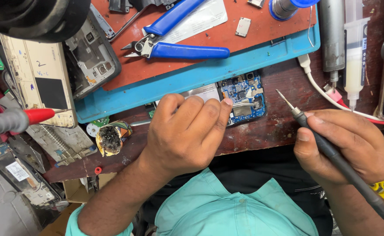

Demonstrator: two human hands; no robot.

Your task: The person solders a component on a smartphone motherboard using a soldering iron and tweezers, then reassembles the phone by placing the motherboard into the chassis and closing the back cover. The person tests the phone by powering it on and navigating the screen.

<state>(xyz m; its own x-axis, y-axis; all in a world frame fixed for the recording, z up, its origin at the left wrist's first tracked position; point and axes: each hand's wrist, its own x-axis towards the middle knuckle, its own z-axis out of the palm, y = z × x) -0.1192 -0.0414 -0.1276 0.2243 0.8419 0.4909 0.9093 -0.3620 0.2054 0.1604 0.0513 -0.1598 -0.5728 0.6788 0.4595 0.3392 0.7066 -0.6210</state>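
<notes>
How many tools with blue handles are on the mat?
1: the blue-handled cutters lie on the red mat, above the left hand. Others may be hidden beyond the top edge.

The left hand (185, 133) lies knuckles-up at centre frame, its fingers curled forward and pressed close together, the bare forearm running down and left to a turquoise sleeve. The right hand (343, 146) sits well apart at the right edge, closed in a pen-like grip with the thumb pressed along the top and fingers wrapped underneath.
</notes>
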